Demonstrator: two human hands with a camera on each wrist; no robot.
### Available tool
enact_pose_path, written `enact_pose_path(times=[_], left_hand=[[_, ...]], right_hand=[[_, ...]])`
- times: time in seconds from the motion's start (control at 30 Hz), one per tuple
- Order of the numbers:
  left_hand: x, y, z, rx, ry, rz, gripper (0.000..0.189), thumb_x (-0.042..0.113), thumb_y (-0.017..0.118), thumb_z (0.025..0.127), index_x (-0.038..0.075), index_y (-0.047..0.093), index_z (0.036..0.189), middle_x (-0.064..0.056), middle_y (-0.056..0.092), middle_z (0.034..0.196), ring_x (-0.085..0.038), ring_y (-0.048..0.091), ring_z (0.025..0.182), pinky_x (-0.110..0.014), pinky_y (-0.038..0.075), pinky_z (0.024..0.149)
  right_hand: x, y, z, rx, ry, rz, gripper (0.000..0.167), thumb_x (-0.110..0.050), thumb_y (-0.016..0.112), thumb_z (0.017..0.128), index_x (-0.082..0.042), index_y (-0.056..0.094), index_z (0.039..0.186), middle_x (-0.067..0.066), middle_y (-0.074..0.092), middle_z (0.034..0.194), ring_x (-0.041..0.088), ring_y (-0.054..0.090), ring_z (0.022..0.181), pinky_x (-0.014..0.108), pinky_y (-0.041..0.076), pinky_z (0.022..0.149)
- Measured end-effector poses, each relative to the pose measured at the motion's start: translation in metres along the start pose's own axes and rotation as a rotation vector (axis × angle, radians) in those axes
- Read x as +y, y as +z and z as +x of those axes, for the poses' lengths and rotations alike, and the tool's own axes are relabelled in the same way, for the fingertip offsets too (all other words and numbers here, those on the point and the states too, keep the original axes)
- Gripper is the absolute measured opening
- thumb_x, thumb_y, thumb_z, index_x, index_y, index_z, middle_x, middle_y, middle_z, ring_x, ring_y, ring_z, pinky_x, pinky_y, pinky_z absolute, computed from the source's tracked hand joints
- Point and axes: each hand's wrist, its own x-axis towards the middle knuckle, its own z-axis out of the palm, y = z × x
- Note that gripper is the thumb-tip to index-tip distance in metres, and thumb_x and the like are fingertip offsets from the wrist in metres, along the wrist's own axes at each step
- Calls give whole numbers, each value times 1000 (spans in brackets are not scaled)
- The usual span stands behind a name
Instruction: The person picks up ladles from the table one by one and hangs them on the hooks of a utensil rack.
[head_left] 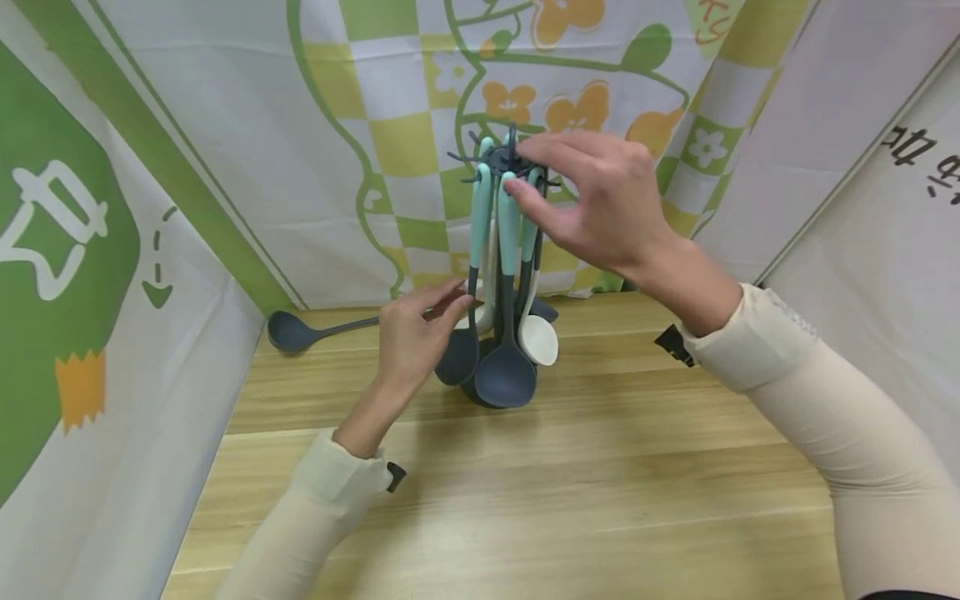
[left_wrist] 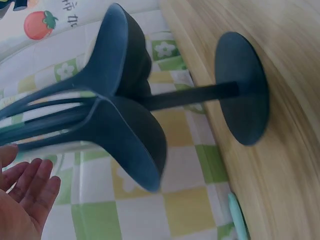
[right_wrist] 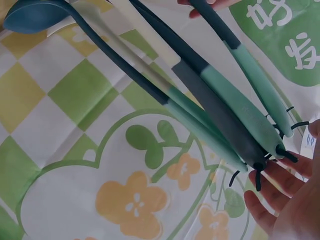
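Observation:
A dark utensil rack [head_left: 507, 158] stands upright on a round base [left_wrist: 242, 90], its top ringed with hooks. Several utensils hang from it by teal or dark handles. A dark ladle [head_left: 506, 379] faces the front, and a white-headed spoon [head_left: 538, 340] hangs to its right. My right hand [head_left: 600, 196] holds the rack's top, thumb in front and fingers spread behind the hooks. With thumb and forefinger my left hand [head_left: 416, 329] pinches the stem of the left hanging ladle [head_left: 459, 358]. The other left fingers are loosely extended, as the left wrist view shows.
Another dark ladle [head_left: 294, 332] lies on the wooden table [head_left: 585, 492] at the back left, its handle running behind my left hand. A dark utensil head [head_left: 543, 308] lies behind the rack. Printed cloth [head_left: 390, 167] hangs at the back, with panels on both sides.

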Motion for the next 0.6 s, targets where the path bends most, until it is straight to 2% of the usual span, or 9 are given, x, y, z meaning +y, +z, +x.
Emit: enact_pose_path(times=[0.17, 0.23, 0.3, 0.4, 0.47, 0.6], left_hand=[[-11, -16, -1, -60, -29, 163, 24, 13, 78, 98, 1, 80, 119, -14, 81, 106, -31, 79, 93, -45, 66, 82], [-16, -23, -2, -91, -45, 238, 25, 17, 77, 99, 3, 80, 119, -14, 81, 108, -32, 79, 89, -42, 63, 67], [-20, -29, -2, -118, -60, 296, 25, 20, 76, 100, 4, 80, 120, -14, 80, 110, -32, 78, 84, -35, 51, 50], [-28, -38, -2, -144, -81, 356, 26, 20, 75, 100, 6, 80, 121, -14, 80, 113, -30, 77, 72, -28, 26, 40], [-33, -43, -1, -158, -91, 385, 25, 19, 75, 100, 6, 80, 122, -15, 80, 114, -30, 73, 65, -25, 23, 40], [-43, -53, 1, -197, -109, 449, 27, 21, 74, 102, 7, 79, 124, -15, 79, 116, -29, 70, 61, -26, 26, 38]], right_hand=[[-4, 1, 1, -23, 60, -7, 40, -36, 69, 100, 2, 80, 109, 21, 79, 106, 37, 79, 91, 46, 64, 69], [-5, 1, 2, -26, 86, -7, 42, -39, 71, 99, 1, 80, 109, 20, 80, 106, 36, 80, 90, 44, 62, 64], [-6, 2, 2, -28, 106, -13, 44, -42, 72, 97, 0, 81, 108, 19, 80, 105, 35, 80, 89, 43, 61, 61], [-7, 2, 2, -31, 118, -30, 46, -45, 74, 95, -1, 81, 108, 18, 80, 104, 35, 80, 88, 42, 58, 57], [-8, 3, 2, -32, 121, -34, 47, -45, 75, 95, -1, 81, 107, 19, 80, 103, 35, 79, 88, 44, 59, 58], [-10, 5, 2, -30, 129, -25, 45, -44, 76, 94, 0, 82, 106, 19, 80, 102, 36, 79, 88, 45, 60, 60]])
